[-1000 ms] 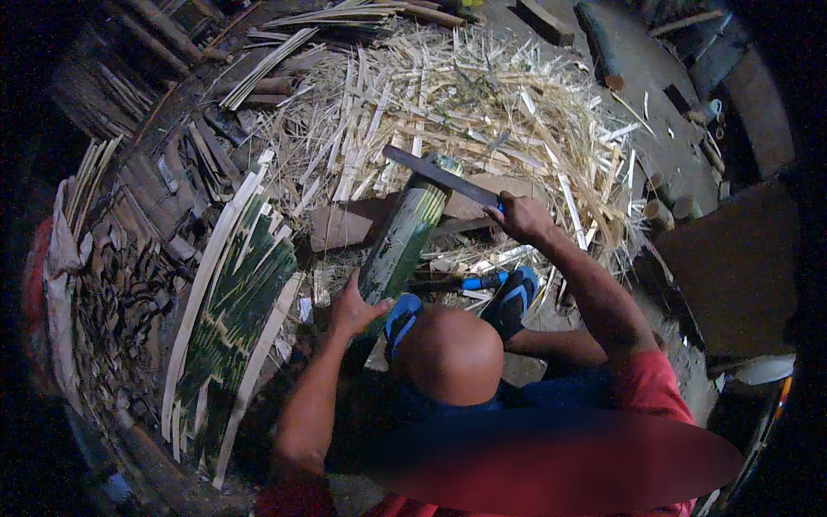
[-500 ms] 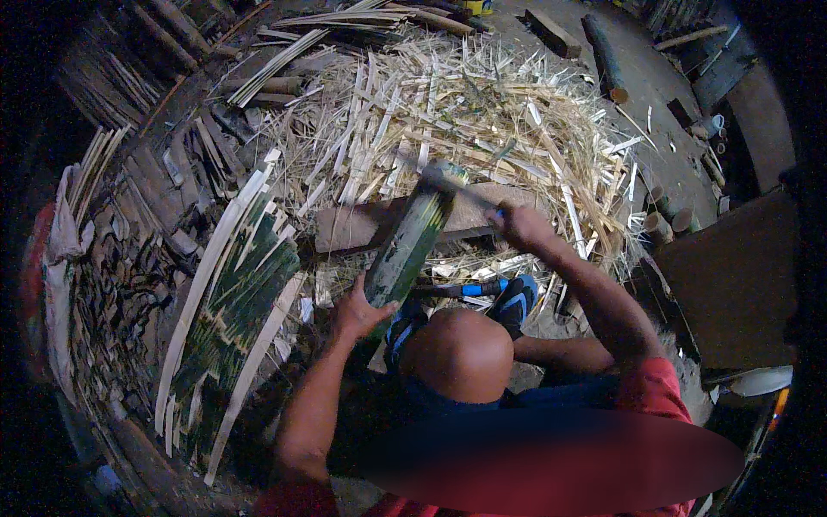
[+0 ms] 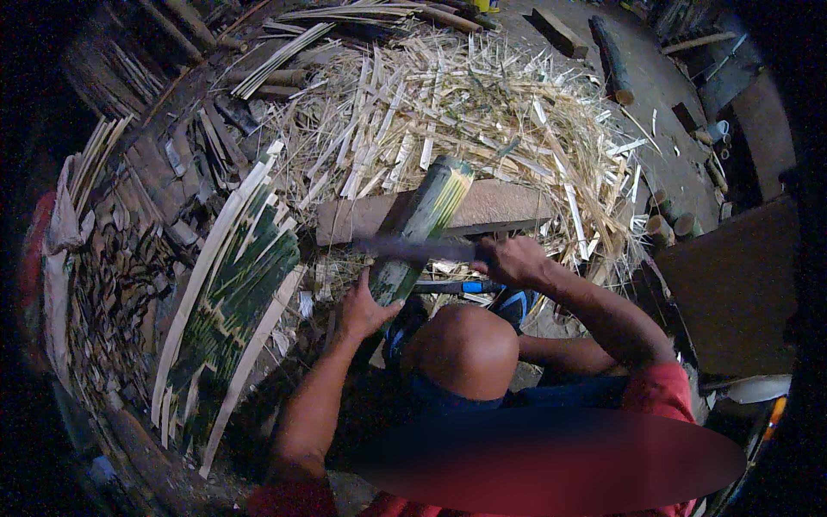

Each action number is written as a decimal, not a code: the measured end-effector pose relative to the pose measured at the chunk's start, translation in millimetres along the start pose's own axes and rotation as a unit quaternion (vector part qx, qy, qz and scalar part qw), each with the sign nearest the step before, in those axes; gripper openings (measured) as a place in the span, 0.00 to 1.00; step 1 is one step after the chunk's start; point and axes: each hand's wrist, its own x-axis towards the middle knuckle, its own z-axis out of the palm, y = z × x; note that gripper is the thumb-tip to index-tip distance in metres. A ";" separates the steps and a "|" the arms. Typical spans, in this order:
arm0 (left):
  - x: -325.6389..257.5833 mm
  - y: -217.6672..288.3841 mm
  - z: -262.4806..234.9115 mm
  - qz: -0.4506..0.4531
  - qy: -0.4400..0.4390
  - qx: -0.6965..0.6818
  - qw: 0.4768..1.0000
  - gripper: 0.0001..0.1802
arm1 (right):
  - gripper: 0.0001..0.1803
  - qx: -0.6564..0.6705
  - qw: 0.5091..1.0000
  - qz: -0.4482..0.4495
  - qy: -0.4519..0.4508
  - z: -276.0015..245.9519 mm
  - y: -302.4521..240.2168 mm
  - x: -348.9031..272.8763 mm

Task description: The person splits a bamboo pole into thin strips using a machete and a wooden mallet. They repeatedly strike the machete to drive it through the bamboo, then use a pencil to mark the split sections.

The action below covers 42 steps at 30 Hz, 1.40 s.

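At the centre of the frame I logged the bamboo tube, set aslant: its far end pointed up and slightly right, its near end ran down toward the lower middle. Rind dark green to grey; pale yellow streaks along its right side near the top. It lay across a wooden block, upper end jutting past the block's far edge.

Left hand, just left of and below centre: I read it as holding the tube's lower part, thumb laid over the upper face, fingers at the left side. Right hand, right of centre: I recorded it wrapped around the grip of a long blade, which ran leftward across the tube, above the left hand in the frame. The blade was blurred; I could not tell whether its edge touched the rind.

Surroundings, as I noted them: a bent knee at lower centre; a blue-and-black handle just above it; a heap of pale strips across the upper middle; a fan of green slats at left; a brown board at right
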 end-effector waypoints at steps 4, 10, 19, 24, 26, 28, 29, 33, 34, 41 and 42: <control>3.3 -1.7 2.1 -0.008 -0.015 -0.018 1.000 0.65 | 0.29 0.016 0.964 0.176 0.200 -4.5 3.8 1.9; 1.8 -2.3 1.6 -0.007 -0.010 0.013 1.000 0.67 | 0.29 0.018 0.990 0.051 0.133 6.3 26.9 6.9; 39.7 -42.7 -7.7 0.022 -0.199 -0.263 0.944 0.62 | 0.34 0.194 0.912 0.198 0.303 11.8 86.5 0.1; 35.7 -37.0 -22.7 0.016 -0.171 -0.124 0.977 0.58 | 0.25 0.077 0.958 0.062 0.270 39.1 54.8 -11.4; 22.6 -26.6 -26.0 0.017 -0.122 -0.086 0.989 0.57 | 0.26 0.074 0.968 0.129 0.203 38.9 29.5 -9.5; 12.3 -17.0 -29.2 0.010 -0.103 -0.135 0.985 0.58 | 0.32 0.062 0.970 0.163 0.172 36.3 -0.2 -7.4; 8.9 -13.5 -30.5 0.002 -0.092 -0.152 0.984 0.59 | 0.34 0.077 0.980 0.154 0.103 32.8 -11.6 -5.4; 6.6 -7.6 -31.4 -0.012 -0.097 -0.131 0.987 0.67 | 0.37 -0.088 0.987 -0.054 0.122 9.0 -24.9 8.9; 8.1 -8.4 -30.8 -0.012 -0.079 -0.121 0.989 0.63 | 0.36 -0.110 0.964 -0.044 0.239 4.9 -23.0 13.6; 16.7 -20.9 -23.5 -0.022 -0.074 -0.085 0.993 0.65 | 0.30 0.093 0.988 0.076 0.101 12.1 -0.9 31.3; 16.4 -22.8 -22.6 -0.014 -0.085 -0.094 0.992 0.65 | 0.30 0.098 0.994 0.004 0.047 12.3 1.1 31.7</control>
